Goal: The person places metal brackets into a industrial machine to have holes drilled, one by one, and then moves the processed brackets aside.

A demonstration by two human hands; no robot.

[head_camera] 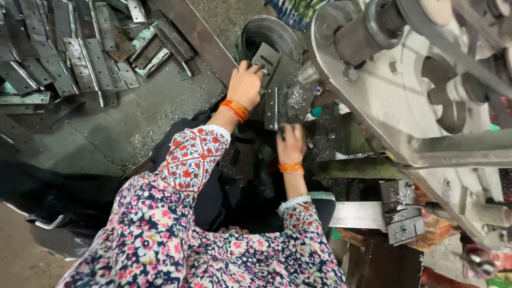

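**Here, two hands on hinge plates beside a press**

Far left, a loose heap of grey metal hinges [80, 58] lies on a dusty steel surface [144, 117]; there are too many, and too overlapped, to count exactly, though well over a dozen long strips show. A dark flat bar [197, 34] runs diagonally along the heap's right edge.

Next comes the left hand [245, 85], one orange bangle [235, 109] at its wrist, the floral sleeve [192, 160] behind it. Its fingers are curled over the edge of a dark metal plate [266, 60], which rests tilted against a round black wheel [269, 32]. The grip is closed on the plate's near edge.

Just right and lower, a folded hinge piece [285, 104] stands upright between the two hands, sprinkled with bright filings. The right hand [291, 144] reaches its lower edge, fingers bent down over it; a second orange bangle [291, 168] circles that wrist. Whether this hand truly grips the piece or only presses on it cannot be told.

Further right, a pale grey machine frame [394, 101] fills the view, with one thick shaft [362, 32] at the top. Below it sits one stack of three small dark blocks [400, 210] on a bright steel strip [357, 214].
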